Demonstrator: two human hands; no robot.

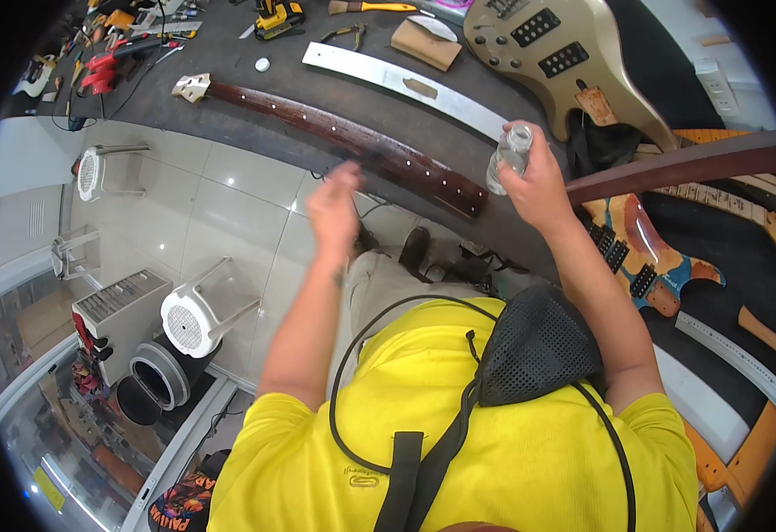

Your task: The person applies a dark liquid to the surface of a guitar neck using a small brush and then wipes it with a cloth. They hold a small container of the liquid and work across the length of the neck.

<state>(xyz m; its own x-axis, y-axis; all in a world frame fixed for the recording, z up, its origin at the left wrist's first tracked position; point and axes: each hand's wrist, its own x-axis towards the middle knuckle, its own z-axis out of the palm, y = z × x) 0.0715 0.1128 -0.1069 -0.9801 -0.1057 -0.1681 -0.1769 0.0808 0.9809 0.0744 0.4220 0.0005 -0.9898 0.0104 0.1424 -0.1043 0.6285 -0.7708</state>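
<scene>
My right hand (540,182) is wrapped round a small clear glass bottle (513,152), its open mouth tilted up, just past the wide end of a guitar neck. That neck (352,135) lies along the bench edge, its dark reddish-brown fretboard dotted with pale inlays and its light headstock at the far left. My left hand (333,213) hovers on the near side of the neck, over the floor beyond the bench edge. Motion smears its fingers, so whether they hold anything is unclear. A small white round cap (262,64) sits behind the neck.
Behind the neck lie a long metal straightedge (397,82) and a brown block (425,46). A gold guitar body (552,53) stands at the back right, a multicoloured guitar (650,253) at the right. Tools crowd the far left, including a yellow drill (277,18). White stools (195,321) stand on the floor.
</scene>
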